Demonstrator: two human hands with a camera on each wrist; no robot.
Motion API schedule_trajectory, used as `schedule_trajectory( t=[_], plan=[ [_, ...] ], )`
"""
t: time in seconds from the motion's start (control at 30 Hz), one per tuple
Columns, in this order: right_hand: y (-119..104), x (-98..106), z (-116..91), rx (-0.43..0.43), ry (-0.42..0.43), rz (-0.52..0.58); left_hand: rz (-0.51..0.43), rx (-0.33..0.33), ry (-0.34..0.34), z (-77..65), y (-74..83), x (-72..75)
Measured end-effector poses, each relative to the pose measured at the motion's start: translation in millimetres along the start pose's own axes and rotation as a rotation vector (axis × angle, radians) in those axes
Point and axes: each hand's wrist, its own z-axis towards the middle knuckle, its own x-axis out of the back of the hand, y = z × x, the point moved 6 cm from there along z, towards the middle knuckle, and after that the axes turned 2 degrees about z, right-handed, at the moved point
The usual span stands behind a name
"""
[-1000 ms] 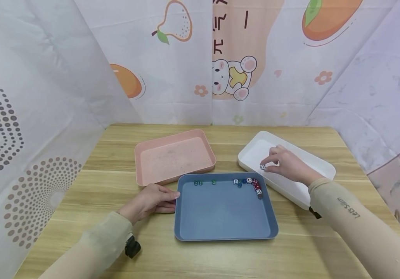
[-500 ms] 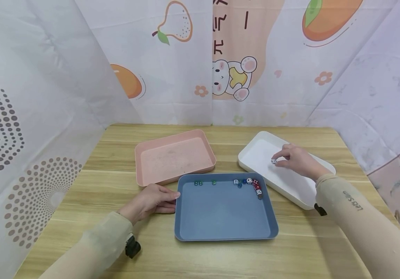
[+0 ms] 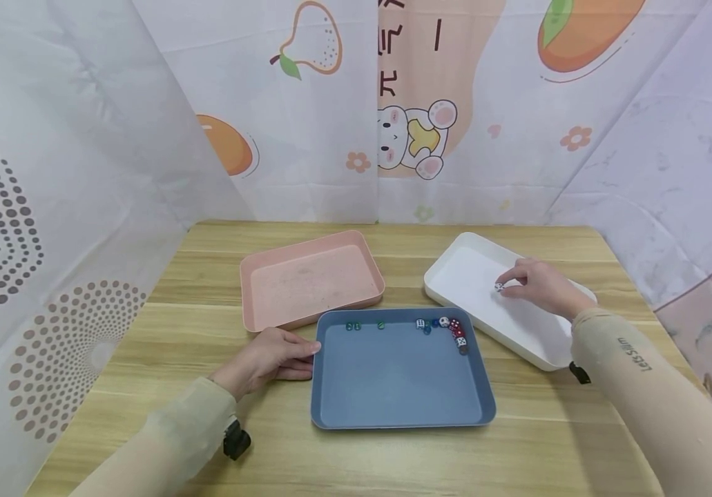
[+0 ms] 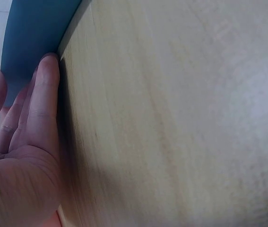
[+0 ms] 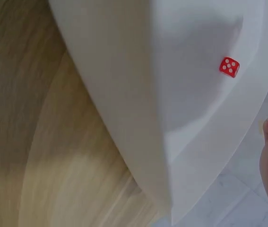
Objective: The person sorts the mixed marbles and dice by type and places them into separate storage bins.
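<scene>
My right hand (image 3: 545,284) pinches a white die (image 3: 498,287) between thumb and fingertips, over the white tray (image 3: 455,269). At the right wrist view's edge only a sliver of that die shows. A red die (image 5: 229,67) lies inside the white tray in that view; in the head view my hand hides it. My left hand (image 3: 271,359) holds the blue tray (image 3: 399,386) by its left wall, thumb at the rim and fingers along the outside. Along that tray's far side and far right corner sit green dice (image 3: 353,326), a red die (image 3: 454,324) and several others in white, blue and red.
A pink tray (image 3: 312,276) stands behind the blue tray, to the left, with no dice visible in it. All three trays are on a wooden table (image 3: 256,442). A printed curtain (image 3: 306,138) hangs behind the table, and more cloth flanks both sides.
My right hand has moved right with the white die, from near the white tray's left wall to farther over its middle. The left hand and the blue tray have stayed in place.
</scene>
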Motion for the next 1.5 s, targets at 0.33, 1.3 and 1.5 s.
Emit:
schedule_trajectory(
  t=[0.33, 1.3, 1.5],
  plan=[
    [-5, 14, 7, 0.016, -0.014, -0.009, 0.007, -0.002, 0.007, -2.8, 1.0, 2.0],
    [6, -2, 31, -0.084, -0.083, 0.046, -0.008, -0.001, 0.007, 0.5, -1.2, 0.0],
    [13, -7, 30, -0.144, -0.106, 0.055, -0.004, -0.002, 0.003, 0.5, -1.8, 0.5]
  ],
)
